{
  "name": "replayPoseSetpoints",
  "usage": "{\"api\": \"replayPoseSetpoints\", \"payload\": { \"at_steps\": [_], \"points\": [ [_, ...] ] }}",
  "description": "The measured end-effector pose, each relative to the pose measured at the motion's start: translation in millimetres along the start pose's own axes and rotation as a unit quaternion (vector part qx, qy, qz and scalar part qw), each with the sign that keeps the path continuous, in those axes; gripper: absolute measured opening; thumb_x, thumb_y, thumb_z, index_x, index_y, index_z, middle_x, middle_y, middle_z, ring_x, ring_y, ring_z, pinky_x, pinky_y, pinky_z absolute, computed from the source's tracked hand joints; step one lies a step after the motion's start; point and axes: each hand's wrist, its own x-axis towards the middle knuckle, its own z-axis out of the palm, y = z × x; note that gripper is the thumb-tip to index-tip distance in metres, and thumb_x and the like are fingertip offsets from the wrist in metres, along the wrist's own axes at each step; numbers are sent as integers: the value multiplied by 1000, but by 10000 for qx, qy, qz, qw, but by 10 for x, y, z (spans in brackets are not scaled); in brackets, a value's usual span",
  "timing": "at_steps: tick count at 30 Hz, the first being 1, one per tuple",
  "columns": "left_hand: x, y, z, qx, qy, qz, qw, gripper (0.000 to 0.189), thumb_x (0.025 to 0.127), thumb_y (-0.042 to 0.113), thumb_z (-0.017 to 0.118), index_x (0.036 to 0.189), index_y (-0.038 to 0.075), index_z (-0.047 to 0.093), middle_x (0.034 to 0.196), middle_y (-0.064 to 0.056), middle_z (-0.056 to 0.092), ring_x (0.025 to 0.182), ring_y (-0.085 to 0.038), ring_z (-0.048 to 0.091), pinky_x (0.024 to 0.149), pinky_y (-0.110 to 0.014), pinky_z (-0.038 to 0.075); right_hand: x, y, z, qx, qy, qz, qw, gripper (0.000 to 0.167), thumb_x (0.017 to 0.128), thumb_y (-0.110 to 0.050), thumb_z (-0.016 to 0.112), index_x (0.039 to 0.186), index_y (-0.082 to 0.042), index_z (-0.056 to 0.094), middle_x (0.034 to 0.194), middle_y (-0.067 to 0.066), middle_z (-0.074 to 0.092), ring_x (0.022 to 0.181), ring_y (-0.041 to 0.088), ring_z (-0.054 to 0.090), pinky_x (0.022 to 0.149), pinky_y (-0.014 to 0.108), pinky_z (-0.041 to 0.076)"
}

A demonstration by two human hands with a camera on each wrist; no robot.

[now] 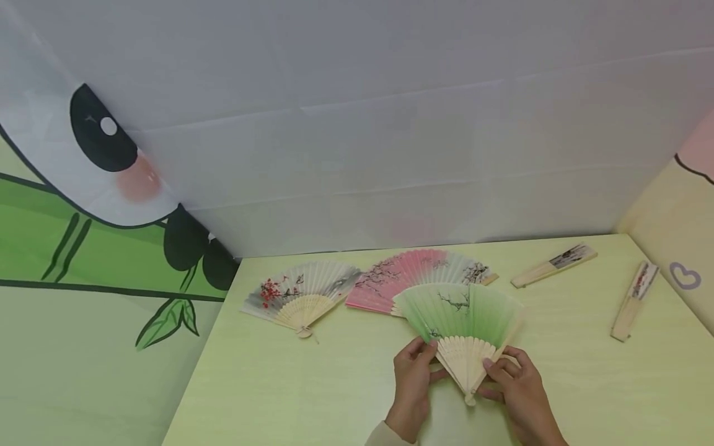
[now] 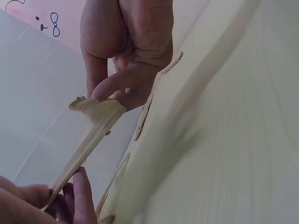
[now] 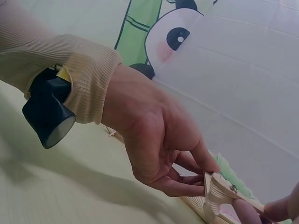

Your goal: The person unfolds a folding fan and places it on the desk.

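A spread green folding fan [image 1: 463,310] with dark branch prints is held up over the table, its pivot end pointing down. My left hand [image 1: 411,381] pinches the fan's left outer rib between thumb and fingers. On the opposite side, my right hand [image 1: 517,387] pinches the right outer rib. In the left wrist view, the fan's wooden ribs [image 2: 86,144] run edge-on between the two hands. The right wrist view shows the left hand [image 3: 156,135] gripping near the ribs, with the green leaf [image 3: 229,170] partly hidden behind.
Behind the green fan lies a spread pink-and-pale fan [image 1: 401,272], partly covered by it in the head view. A white-grey fan [image 1: 309,291] with red blossoms lies spread at left. Two folded fans [image 1: 555,265] rest at right on the pale table [image 1: 268,384]. Printed cloth walls [image 1: 357,142] border the table.
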Motion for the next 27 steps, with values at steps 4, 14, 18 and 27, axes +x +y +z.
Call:
{"api": "replayPoseSetpoints", "payload": {
  "at_steps": [4, 14, 18, 27],
  "points": [
    [-14, -36, 1, -189, 167, -101, 9996, 32, 105, 12, 64, 129, -8, 67, 105, -9, 63, 89, -15, 67, 67, -32, 64, -3, 20, -10, 20, 39, -4, 10000, 37, 108, 0, 54, 136, -2, 29, 88, -2, 62, 78, 10, 70, 71, 30, 65],
    [-52, -117, 32, -819, 496, -155, 9953, 20, 106, 11, 61, 116, -5, 68, 102, -8, 65, 92, -17, 65, 70, -32, 64, 4, 58, -99, 474, 309, -61, 9984, 33, 111, -3, 49, 132, -4, 24, 105, -1, 60, 86, 8, 73, 82, 31, 65],
    [-95, -136, 72, -1192, 537, -26, 9914, 13, 105, 6, 57, 107, -4, 66, 98, -9, 66, 90, -18, 66, 71, -34, 65, -4, 67, -172, 886, 345, -191, 9953, 33, 112, -4, 48, 133, -5, 22, 107, -7, 63, 93, 5, 72, 85, 31, 64],
    [-183, -191, 187, -1532, 677, -85, 9858, 16, 106, 3, 52, 115, -4, 63, 107, -11, 63, 96, -21, 65, 80, -38, 65, 19, 71, -294, 1522, 489, -45, 9871, 31, 111, -6, 50, 136, -8, 33, 108, -14, 64, 100, 6, 72, 92, 34, 62]
  ]
}}
